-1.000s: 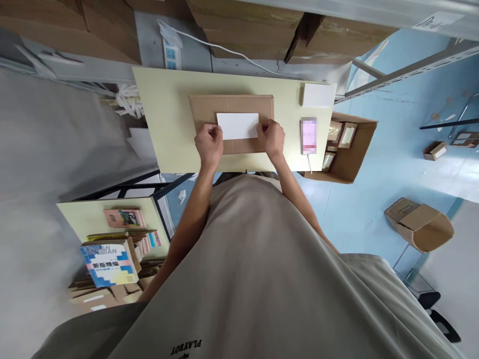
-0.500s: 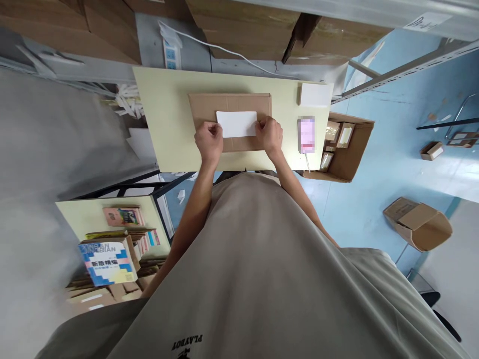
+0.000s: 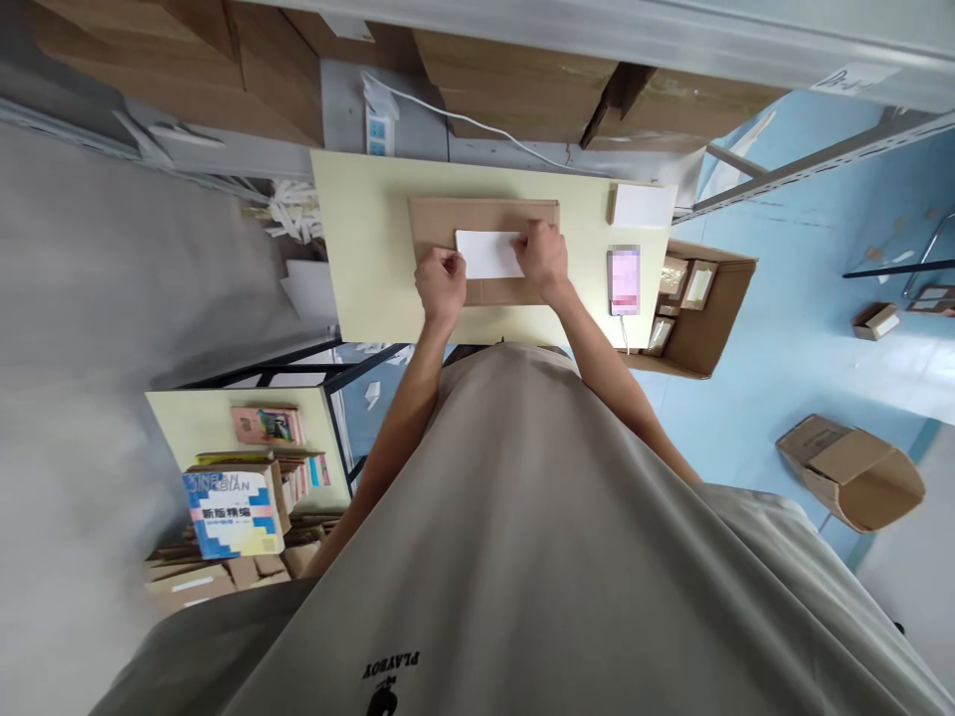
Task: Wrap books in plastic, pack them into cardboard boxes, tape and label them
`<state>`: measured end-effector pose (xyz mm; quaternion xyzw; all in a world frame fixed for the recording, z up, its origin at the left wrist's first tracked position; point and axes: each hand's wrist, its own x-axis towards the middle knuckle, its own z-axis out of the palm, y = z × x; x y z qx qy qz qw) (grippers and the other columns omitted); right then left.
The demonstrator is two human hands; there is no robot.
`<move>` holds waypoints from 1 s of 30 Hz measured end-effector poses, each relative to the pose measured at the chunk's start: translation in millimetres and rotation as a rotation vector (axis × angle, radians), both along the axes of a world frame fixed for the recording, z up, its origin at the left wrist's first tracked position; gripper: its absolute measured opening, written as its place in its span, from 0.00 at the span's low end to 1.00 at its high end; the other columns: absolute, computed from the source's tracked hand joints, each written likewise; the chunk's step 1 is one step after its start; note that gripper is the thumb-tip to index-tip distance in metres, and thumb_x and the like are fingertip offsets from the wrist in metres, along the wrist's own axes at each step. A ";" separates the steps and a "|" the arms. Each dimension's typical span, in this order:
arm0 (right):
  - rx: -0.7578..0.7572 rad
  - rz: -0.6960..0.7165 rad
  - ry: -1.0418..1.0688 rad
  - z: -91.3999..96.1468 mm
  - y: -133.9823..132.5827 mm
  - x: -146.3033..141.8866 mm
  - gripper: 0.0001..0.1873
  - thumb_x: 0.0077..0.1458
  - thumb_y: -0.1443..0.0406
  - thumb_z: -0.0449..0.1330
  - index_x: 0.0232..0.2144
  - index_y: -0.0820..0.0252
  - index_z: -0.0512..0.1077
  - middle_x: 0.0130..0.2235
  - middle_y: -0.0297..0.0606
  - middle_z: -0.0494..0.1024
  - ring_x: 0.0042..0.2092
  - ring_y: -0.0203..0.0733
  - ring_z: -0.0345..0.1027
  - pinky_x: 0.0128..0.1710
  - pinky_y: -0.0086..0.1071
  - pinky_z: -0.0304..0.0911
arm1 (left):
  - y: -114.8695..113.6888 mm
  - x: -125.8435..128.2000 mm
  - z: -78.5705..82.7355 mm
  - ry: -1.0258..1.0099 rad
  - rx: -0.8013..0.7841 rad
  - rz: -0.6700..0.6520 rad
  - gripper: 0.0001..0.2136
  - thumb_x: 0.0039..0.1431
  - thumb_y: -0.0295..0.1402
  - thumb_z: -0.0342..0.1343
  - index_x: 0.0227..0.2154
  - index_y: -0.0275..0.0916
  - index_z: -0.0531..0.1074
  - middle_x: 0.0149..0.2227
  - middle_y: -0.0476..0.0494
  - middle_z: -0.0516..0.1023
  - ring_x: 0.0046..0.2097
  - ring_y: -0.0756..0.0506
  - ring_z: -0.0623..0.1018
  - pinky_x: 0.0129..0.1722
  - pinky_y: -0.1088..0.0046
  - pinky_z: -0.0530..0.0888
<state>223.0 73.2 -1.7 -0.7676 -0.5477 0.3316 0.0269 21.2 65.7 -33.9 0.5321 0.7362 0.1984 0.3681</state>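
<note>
A blank white label [image 3: 487,256] lies over a flat brown cardboard parcel [image 3: 437,221] on the pale yellow tabletop [image 3: 358,259]. My left hand [image 3: 442,286] is closed at the label's lower left edge, thumb and fingertips pinched together there. At the label's right end, my right hand [image 3: 542,259] is curled, its fingers covering the upper right corner. Whether the label is stuck flat or held just above the cardboard, I cannot tell.
Right of the parcel lie a phone [image 3: 625,281] with a cable and a stack of white labels [image 3: 643,206]. An open carton [image 3: 708,318] holding small boxes stands by the table's right edge. Books [image 3: 233,512] sit on a lower surface at left; large cartons [image 3: 522,85] line the back.
The view has shifted, so the table appears farther right. My right hand has moved up and inward over the label's right end. My left hand stays at its left edge.
</note>
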 end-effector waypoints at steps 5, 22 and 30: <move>-0.097 0.151 0.042 5.8 -15.5 -30.8 0.13 0.77 0.66 0.62 0.54 0.63 0.85 0.56 0.57 0.88 0.59 0.62 0.82 0.65 0.53 0.76 | -0.4 -0.2 2.2 -0.011 -0.016 -0.015 0.04 0.73 0.32 0.61 0.40 0.42 0.80 0.47 0.37 0.89 0.54 0.38 0.88 0.63 0.60 0.80; -0.080 0.149 0.067 17.5 13.0 -56.8 0.08 0.79 0.66 0.64 0.50 0.62 0.84 0.57 0.52 0.88 0.60 0.52 0.81 0.66 0.44 0.72 | 1.9 1.6 13.3 0.027 -0.021 -0.062 0.07 0.73 0.33 0.60 0.37 0.44 0.79 0.45 0.36 0.91 0.51 0.36 0.89 0.63 0.55 0.81; -0.027 0.057 0.124 18.4 40.0 -70.2 0.07 0.82 0.66 0.62 0.47 0.61 0.80 0.54 0.48 0.87 0.55 0.45 0.75 0.63 0.39 0.67 | -4.2 4.0 10.4 -0.044 -0.022 -0.018 0.05 0.74 0.34 0.61 0.40 0.44 0.80 0.44 0.37 0.89 0.55 0.36 0.88 0.62 0.57 0.80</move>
